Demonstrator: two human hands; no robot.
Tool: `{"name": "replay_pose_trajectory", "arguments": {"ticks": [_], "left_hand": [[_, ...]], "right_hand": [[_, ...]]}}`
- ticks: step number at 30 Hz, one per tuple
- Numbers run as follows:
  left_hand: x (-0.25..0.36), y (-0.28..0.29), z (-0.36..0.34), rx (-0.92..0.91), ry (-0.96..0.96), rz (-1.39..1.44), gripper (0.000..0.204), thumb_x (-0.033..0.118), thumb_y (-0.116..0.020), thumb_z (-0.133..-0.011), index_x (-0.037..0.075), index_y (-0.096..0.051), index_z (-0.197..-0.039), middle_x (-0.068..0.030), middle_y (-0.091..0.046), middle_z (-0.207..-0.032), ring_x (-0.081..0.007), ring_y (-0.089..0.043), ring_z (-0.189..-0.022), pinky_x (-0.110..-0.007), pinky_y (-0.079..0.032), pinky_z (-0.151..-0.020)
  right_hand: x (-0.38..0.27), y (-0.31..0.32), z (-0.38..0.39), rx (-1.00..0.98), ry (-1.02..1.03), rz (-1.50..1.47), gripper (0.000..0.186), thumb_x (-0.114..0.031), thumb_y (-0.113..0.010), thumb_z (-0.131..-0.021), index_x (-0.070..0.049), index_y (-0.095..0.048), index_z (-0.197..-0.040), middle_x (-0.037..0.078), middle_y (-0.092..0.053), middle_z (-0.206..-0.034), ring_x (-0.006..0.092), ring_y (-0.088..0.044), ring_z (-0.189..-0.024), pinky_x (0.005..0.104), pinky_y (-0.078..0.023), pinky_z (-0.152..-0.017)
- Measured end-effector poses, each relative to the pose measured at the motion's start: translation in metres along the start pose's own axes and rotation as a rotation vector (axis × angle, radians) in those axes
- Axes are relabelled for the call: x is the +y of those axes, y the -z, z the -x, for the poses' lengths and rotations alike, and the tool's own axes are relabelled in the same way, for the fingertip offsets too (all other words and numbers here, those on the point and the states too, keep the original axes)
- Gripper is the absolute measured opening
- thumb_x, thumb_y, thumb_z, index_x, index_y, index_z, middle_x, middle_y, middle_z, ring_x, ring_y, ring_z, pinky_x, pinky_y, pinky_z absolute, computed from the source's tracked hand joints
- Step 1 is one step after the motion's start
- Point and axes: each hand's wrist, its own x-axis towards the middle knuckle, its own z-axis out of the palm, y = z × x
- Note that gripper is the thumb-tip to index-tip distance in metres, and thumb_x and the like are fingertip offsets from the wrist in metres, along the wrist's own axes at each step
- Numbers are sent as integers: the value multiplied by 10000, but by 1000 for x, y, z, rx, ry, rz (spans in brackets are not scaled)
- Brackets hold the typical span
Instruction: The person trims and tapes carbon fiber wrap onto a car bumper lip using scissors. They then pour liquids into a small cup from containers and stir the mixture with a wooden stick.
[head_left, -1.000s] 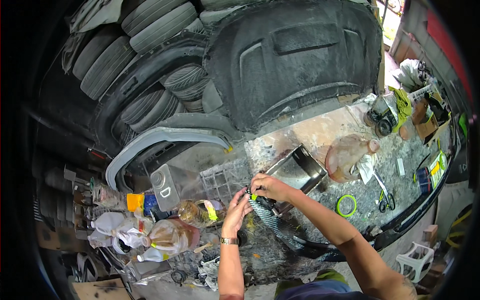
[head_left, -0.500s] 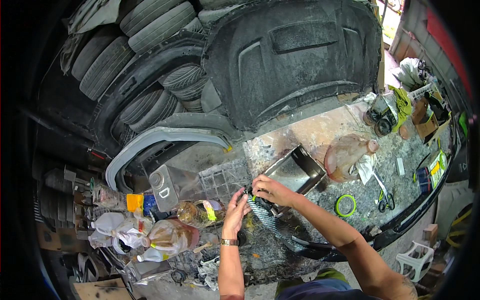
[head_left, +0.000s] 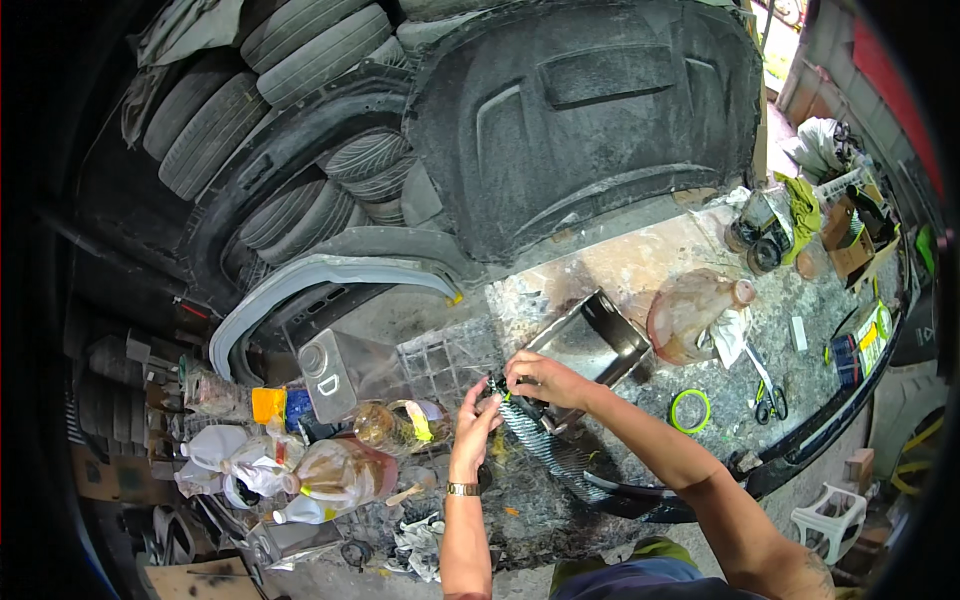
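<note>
A long, curved black car trim piece (head_left: 640,498) sweeps around the right and near edge of the bench. Its left end has a glossy, woven carbon-like surface (head_left: 535,440) that catches the light. My left hand (head_left: 474,430), with a watch on the wrist, holds the tip of this end from the left, thumb and fingers around it. From the right, my right hand (head_left: 545,382) pinches the same tip, fingers bent over its dark edge. A small yellow-green bit shows between the hands. Exactly what the right fingertips grip is hidden.
Just beyond my hands sits an open metal tray (head_left: 585,345). Green tape (head_left: 690,411), scissors (head_left: 768,395) and a large plastic jug (head_left: 690,315) lie to the right. Bottles (head_left: 345,470) and a metal can (head_left: 335,375) crowd the left. A black hood panel (head_left: 590,110) stands behind.
Both hands stay at the tip of the trim. My left hand and wrist have shifted very slightly, and the left fingers sit a little closer to the right hand.
</note>
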Motion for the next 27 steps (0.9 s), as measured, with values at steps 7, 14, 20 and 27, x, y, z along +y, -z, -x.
{"name": "replay_pose_trajectory", "arguments": {"ticks": [7, 14, 20, 27], "left_hand": [[-16, 9, -5, -47, -142, -141, 547, 198, -642, -920, 110, -398, -1401, 40, -636, -926, -38, -568, -844, -215, -476, -705], [-8, -6, 0, 7, -126, -72, 603, 148, -656, -908, 66, -354, -1423, 58, -521, -780, -25, -427, -669, -193, -364, -591], [-16, 8, -6, -45, -132, -97, 569, 194, -635, -924, 123, -366, -1420, 20, -645, -950, -62, -583, -861, -248, -482, -756], [-19, 20, -7, -112, -47, 130, 514, 208, -564, -967, 94, -356, -1423, -42, -597, -1131, -118, -595, -938, -298, -484, -813]], "right_hand": [[23, -5, 4, 34, -39, -186, 127, -18, -677, -821, -50, -606, -922, 65, -553, -1070, 209, -528, -1085, 330, -418, -940], [44, -4, 15, 157, -112, -517, 105, -21, -672, -843, -60, -613, -920, 45, -579, -1095, 159, -514, -1113, 307, -405, -962], [49, 17, 9, 175, -243, -552, 69, -19, -630, -880, -69, -586, -898, -40, -594, -864, 56, -540, -819, 225, -443, -746], [-12, 24, -8, -66, -323, -410, 328, -68, -679, -859, -80, -619, -1181, -8, -624, -832, 77, -557, -802, 253, -454, -745]]}}
